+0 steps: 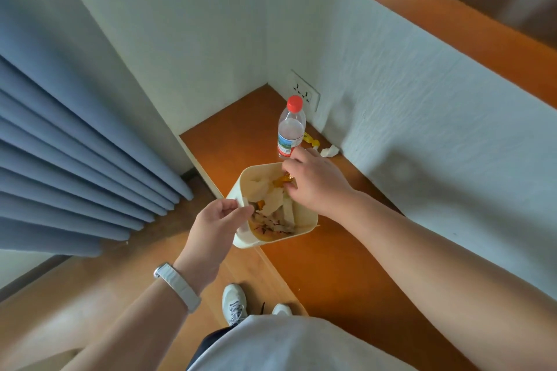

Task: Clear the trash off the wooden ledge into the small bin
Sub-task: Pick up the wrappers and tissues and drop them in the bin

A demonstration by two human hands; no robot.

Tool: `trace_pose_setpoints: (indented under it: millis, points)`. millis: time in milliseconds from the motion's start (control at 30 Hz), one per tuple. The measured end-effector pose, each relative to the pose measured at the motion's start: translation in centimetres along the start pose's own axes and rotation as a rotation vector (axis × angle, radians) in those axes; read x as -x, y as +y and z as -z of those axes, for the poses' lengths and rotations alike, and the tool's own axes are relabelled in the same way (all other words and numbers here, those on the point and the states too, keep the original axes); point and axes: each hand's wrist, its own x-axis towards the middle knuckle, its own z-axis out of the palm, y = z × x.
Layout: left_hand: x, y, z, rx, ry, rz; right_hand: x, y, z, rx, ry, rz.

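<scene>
Right now the small cream plastic bin [304, 221] sits at the ledge's near edge, tilted a bit toward the person, already part-full of crumpled paper and orange scraps. The left hand [212, 227] has its fingers [232, 208] pinched together on the bin's rim at 9 o'clock, steadying it. The right hand [316, 181] is over the bin's 1 o'clock corner, fingers curled on a small orange wrapper [284, 180]; whether it's gripped or just let go, can't tell. Left on the orange-brown wooden ledge [325, 253]: a clear plastic bottle with red cap and blue-green label [291, 129] at 12 o'clock from the bin, upright and just beside the right hand; a yellow wrapper [309, 138] and a crumpled white paper scrap [330, 150] near the wall at 1 o'clock. Judging by looks, the bottle is near empty, so light, stiff but crushable, smooth w/ a slick label; best taken round the waist or neck. It's probably too tall to lie flat in the bin. Paper and wrapper are feather-light and soft, so a fingertip pinch should do; they may flutter out. Hidden: the bottle's base behind the right hand, most of the yellow wrapper behind the bottle, the bin's bottom under the trash. The ledge's near end is cut off by the arm & shirt.
</scene>
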Motion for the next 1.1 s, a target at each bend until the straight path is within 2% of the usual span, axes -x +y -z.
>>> trace_pose_setpoints:
  millis: [200, 367, 600, 767, 900, 1100]
  points:
    - [-1.3, -0.1, 0.2, 0.024, 0.025, 0.038, 0.2, 1.5, -0.9, -0.077, 0.009, -0.037]
    - [-2.3, -0.3, 1.0, 0.096, 0.041, 0.077, 1.7, 4.4, -2.6, -0.181, 0.055, -0.210]
    - [-2.3, 0.4, 1.9, 0.137, 0.063, 0.097, 3.2, 8.7, -8.6, -0.162, -0.183, -0.425]
    - [-1.7, 1.1, 2.6, 0.169, 0.077, 0.090, 2.5, 9.2, -11.8, -0.121, -0.252, -0.427]
    - [-1.3, 1.8, 3.2, 0.188, 0.075, 0.066, 1.6, 9.3, -12.9, -0.081, -0.215, -0.420]
    - [-1.7, 2.3, 3.5, 0.184, 0.078, 0.057, 1.1, 9.3, -13.0, -0.213, -0.181, -0.522]
